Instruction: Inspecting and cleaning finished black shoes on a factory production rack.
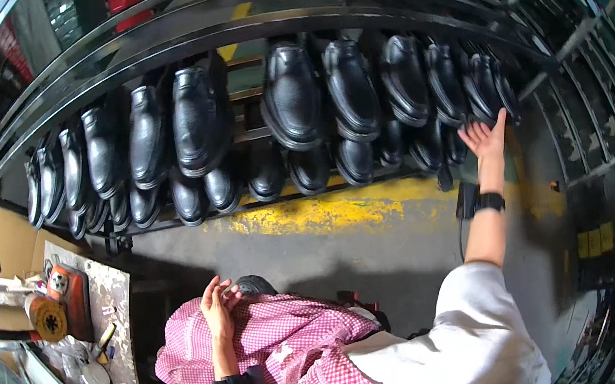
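By right hand (pixel 484 142), black shoe (pixel 480 87), lengthwise to person (pixel 444 353), toe nearest

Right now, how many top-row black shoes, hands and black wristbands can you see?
Top-row black shoes: 12, the end ones overlapping
Hands: 2, left hand and right hand
Black wristbands: 2
Total: 16

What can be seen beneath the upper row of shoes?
A lower row of black shoes, toes showing, and grey floor with yellow paint. Their rear parts are covered by the upper shoes.
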`<action>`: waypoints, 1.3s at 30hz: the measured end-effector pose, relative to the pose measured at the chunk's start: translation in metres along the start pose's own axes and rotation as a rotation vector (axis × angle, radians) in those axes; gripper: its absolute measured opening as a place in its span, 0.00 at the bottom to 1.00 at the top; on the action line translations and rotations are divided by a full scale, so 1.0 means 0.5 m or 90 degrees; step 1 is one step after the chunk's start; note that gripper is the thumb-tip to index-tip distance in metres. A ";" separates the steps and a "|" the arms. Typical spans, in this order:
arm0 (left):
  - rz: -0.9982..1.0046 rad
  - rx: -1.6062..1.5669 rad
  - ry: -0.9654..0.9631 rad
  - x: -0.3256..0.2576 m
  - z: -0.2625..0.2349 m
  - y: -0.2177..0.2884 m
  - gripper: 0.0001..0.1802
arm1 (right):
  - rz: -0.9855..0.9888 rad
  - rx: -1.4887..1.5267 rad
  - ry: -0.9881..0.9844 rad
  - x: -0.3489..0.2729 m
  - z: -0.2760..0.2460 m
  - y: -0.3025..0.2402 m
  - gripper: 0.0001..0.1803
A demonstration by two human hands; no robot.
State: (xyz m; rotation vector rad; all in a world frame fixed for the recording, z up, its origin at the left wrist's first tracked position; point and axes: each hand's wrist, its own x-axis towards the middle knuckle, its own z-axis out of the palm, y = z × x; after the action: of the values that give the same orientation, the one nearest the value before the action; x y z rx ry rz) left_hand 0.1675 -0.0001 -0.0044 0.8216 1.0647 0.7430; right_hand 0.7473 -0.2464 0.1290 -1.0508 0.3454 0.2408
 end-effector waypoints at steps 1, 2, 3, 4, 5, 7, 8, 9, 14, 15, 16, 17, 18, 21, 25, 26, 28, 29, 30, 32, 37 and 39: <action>-0.001 -0.006 -0.012 0.002 0.005 -0.004 0.17 | 0.025 -0.064 -0.053 -0.018 0.001 0.005 0.61; -0.002 -0.015 -0.022 -0.001 0.004 -0.005 0.16 | 0.070 -0.112 -0.166 -0.047 0.012 0.013 0.56; 0.003 -0.013 -0.025 0.001 0.006 -0.005 0.16 | 0.019 -0.166 -0.184 -0.064 0.041 0.027 0.51; 0.003 -0.008 -0.033 0.001 0.006 -0.008 0.16 | -0.035 -0.222 -0.194 -0.095 0.072 0.036 0.47; -0.001 -0.007 -0.035 -0.002 0.001 -0.007 0.16 | -0.049 -0.237 -0.161 -0.094 0.089 0.044 0.37; 0.006 -0.026 -0.057 0.005 0.007 -0.008 0.15 | 0.023 -0.137 -0.173 -0.062 0.084 0.033 0.25; 0.007 -0.032 -0.056 0.006 0.009 -0.008 0.15 | 0.057 -0.112 -0.189 -0.048 0.082 0.033 0.22; 0.009 -0.037 -0.054 0.005 0.010 -0.009 0.16 | 0.025 -0.075 -0.198 -0.041 0.069 0.040 0.21; 0.014 -0.042 -0.011 -0.026 0.008 0.008 0.18 | -0.021 0.203 -0.236 -0.099 -0.045 0.138 0.16; 0.010 -0.050 -0.013 -0.029 0.003 0.008 0.18 | -0.041 0.215 -0.444 -0.109 -0.102 0.168 0.17; 0.007 -0.057 -0.010 -0.031 -0.008 0.005 0.18 | -0.067 0.265 -0.280 -0.141 -0.115 0.209 0.18; -0.003 -0.061 -0.008 -0.031 -0.013 0.001 0.18 | -0.037 0.283 -0.271 -0.160 -0.153 0.237 0.17; 0.000 -0.086 -0.046 -0.018 0.002 -0.009 0.18 | -0.010 0.279 -0.316 -0.103 -0.250 0.233 0.19; -0.029 -0.145 -0.050 -0.035 0.001 0.018 0.20 | 0.047 0.207 -0.468 -0.157 -0.264 0.290 0.25; -0.080 -0.240 -0.150 -0.081 0.013 0.121 0.35 | 0.413 0.340 -0.644 -0.275 -0.049 0.325 0.29; -0.076 -0.284 -0.192 -0.094 0.013 0.148 0.36 | 0.329 0.116 -0.757 -0.353 0.003 0.324 0.30; 0.041 -0.322 -0.122 -0.109 0.000 0.175 0.34 | 0.135 -0.341 -0.952 -0.514 0.151 0.323 0.31; -0.030 -0.394 -0.052 -0.106 -0.023 0.175 0.32 | 0.139 -0.395 -0.962 -0.544 0.186 0.345 0.33; -0.075 -0.517 -0.072 -0.118 -0.047 0.195 0.29 | 0.135 -0.438 -0.977 -0.571 0.211 0.354 0.34; 0.063 -0.519 -0.030 -0.119 -0.103 0.207 0.28 | 0.151 -0.440 -1.030 -0.616 0.259 0.409 0.34; 0.152 -0.561 0.048 -0.157 -0.215 0.234 0.28 | 0.262 -0.429 -1.120 -0.747 0.330 0.524 0.37; 0.130 -0.578 0.115 -0.159 -0.238 0.241 0.30 | 0.271 -0.404 -1.116 -0.789 0.351 0.548 0.36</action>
State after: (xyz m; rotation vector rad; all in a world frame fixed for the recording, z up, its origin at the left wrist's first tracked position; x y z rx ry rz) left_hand 0.0157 0.0182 0.1034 0.0754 0.6777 1.3494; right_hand 0.3153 0.0272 0.1417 -0.9893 -1.1807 1.5722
